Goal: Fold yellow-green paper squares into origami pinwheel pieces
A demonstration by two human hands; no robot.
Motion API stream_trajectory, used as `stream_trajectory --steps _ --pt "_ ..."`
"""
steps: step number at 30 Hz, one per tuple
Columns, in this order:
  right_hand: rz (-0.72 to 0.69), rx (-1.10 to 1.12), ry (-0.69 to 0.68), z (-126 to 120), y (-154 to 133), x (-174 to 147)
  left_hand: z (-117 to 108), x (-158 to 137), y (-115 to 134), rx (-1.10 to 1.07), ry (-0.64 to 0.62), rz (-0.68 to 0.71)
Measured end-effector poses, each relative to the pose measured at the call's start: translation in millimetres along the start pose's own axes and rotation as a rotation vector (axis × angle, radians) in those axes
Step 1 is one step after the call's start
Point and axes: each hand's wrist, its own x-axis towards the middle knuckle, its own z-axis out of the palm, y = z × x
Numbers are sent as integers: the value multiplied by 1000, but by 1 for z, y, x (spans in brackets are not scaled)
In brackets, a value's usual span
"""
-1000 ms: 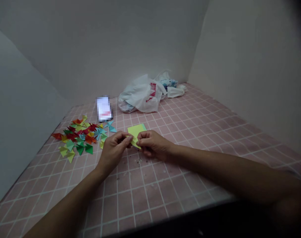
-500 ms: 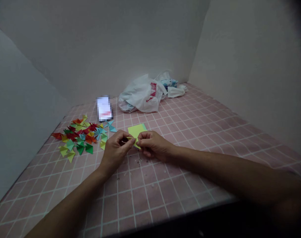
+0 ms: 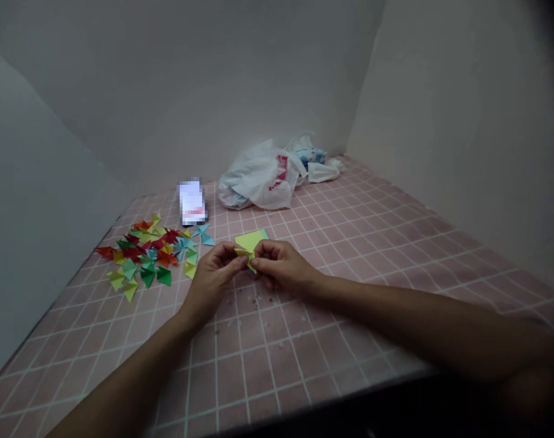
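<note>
Between my two hands is a small piece of folded yellow paper, partly covered by the fingers. My left hand pinches its left side between thumb and forefinger. From the right, my right hand grips the same piece with thumb and curled fingers. Just behind them lies a stack of square paper sheets, yellow on top with a light green-blue edge showing. Left of my left hand, a pile of folded paper butterflies in red, orange, yellow, green and blue is spread on the table.
A phone with a lit, blurred screen stands behind the butterflies. Further back is a crumpled white plastic bag, with a blue and white bundle beside it. Walls enclose the table, which has a pink checked cover.
My right thumb and fingers have shifted slightly on the yellow paper, and the paper's folded flap has turned a little. Other things stay in place.
</note>
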Motion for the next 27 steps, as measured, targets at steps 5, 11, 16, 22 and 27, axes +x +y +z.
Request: stream_trajectory --steps 5,11,16,22,27 --pt "-284 -251 46 -1 -1 -2 1 -3 4 146 40 199" --pt "-444 -324 76 0 -3 -7 0 -8 12 362 38 443" --pt "-656 -538 104 -1 -9 -10 -2 -9 12 456 30 466" --pt "-739 -582 112 -1 -9 -9 -3 -9 13 415 26 483" --pt "-771 -586 102 -1 -10 -9 -2 -9 16 425 17 478"
